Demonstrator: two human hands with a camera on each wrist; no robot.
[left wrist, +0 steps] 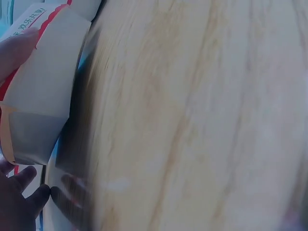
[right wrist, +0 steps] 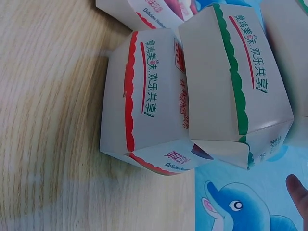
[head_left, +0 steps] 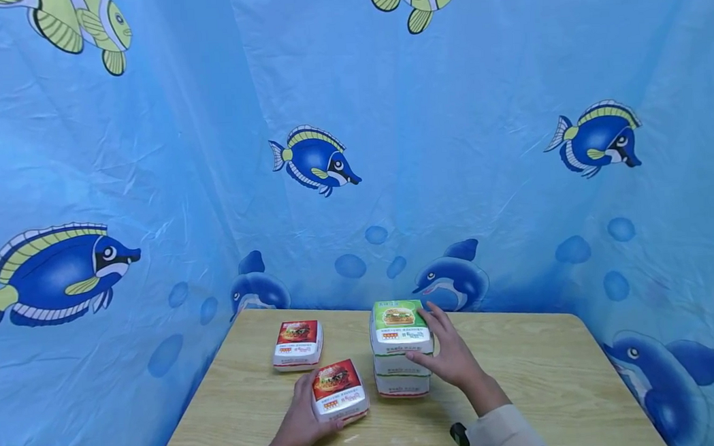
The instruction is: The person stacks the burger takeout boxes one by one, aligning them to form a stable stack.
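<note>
On the table, a burger box with a red printed lid is in my left hand. The thumb lies along its front and the fingers reach round its left side. In the left wrist view, the white side of this burger box leans at a slant beside the tabletop. My right hand holds the top burger box, with a green lid, of a three-high stack, thumb at its front and fingers at its far right edge. Below it are a green-trimmed box and a red-trimmed box.
Another red-lidded burger box stands at the back left of the wooden table. A blue curtain printed with fish and dolphins surrounds the table. A small black object shows by the right sleeve.
</note>
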